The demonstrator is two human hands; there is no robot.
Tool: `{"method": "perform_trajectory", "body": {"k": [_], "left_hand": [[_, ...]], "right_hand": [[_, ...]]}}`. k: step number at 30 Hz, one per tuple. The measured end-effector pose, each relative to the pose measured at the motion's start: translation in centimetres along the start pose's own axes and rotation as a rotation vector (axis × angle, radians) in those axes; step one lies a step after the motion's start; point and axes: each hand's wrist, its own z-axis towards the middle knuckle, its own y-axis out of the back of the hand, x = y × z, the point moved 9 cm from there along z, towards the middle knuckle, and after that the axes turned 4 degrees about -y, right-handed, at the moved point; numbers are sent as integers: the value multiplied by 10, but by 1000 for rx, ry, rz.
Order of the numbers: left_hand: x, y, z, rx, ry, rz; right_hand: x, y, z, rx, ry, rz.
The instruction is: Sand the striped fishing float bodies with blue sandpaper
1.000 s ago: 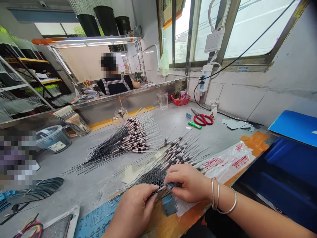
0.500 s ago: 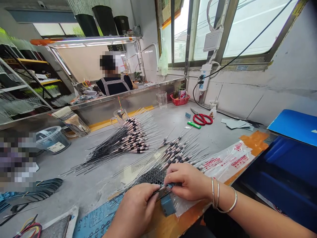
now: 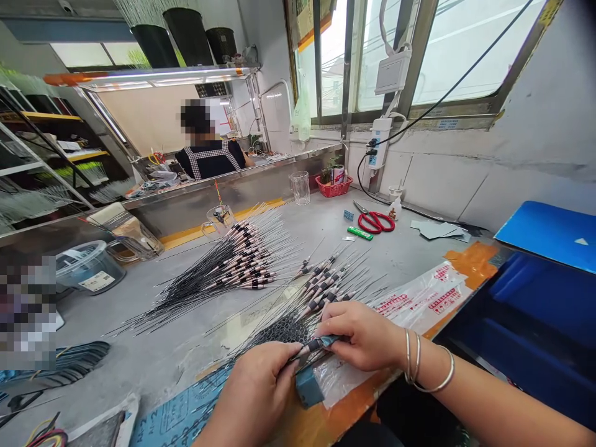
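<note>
"What do the hands have?"

"The left hand (image 3: 258, 386) pinches a banded rod (image 3: 313, 347) by one end, thumb against fingers. The right hand (image 3: 357, 332), fingers drawn close together, grips a blue strip (image 3: 329, 340) at its other end; I can't tell whether the strip wraps it or only lies against it."

"Where's the rod, then?"

"Between the hands, over the near edge of the desk (image 3: 139, 363), just beyond a blue block (image 3: 309, 386). Similar rods lie in a cluster (image 3: 322, 280) past the right hand, and more in a bigger pile (image 3: 251, 251) farther left."

"And the containers?"

"Behind that pile, a glass mug (image 3: 222, 218) holds a slim red-tipped stick (image 3: 218, 194), leaning, plus something dark. Another clear mug (image 3: 300, 189) stands to the right, near a red basket (image 3: 334, 187) with a green plant (image 3: 327, 174) and a red-and-white can (image 3: 338, 174) in it."

"What about the tub (image 3: 88, 267) on the left?"

"See-through, labelled on its side, with dark contents I can't make out."

"By the wall?"

"A small white cup (image 3: 395, 192) with a thin stick poking up, and a little bottle (image 3: 395, 208) in front."

"On the shelf (image 3: 214, 72)?"

"Three black buckets (image 3: 187, 37); pale stalks (image 3: 137, 12) rise from the leftmost."
</note>
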Motion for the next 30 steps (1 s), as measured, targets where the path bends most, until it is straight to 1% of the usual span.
{"method": "perform_trajectory", "body": {"k": [9, 15, 20, 25, 30], "left_hand": [[-3, -4, 8, 5, -2, -29], [-17, -3, 18, 4, -18, -61], [-27, -3, 28, 4, 6, -60], [-32, -5, 38, -19, 50, -33], [-36, -9, 44, -17, 76, -5]], "right_hand": [[-5, 0, -5, 8, 19, -48], [-6, 3, -5, 12, 26, -84], [-5, 6, -7, 1, 38, -110], [-7, 10, -8, -10, 2, -112], [-10, 14, -10, -22, -39, -100]]}}
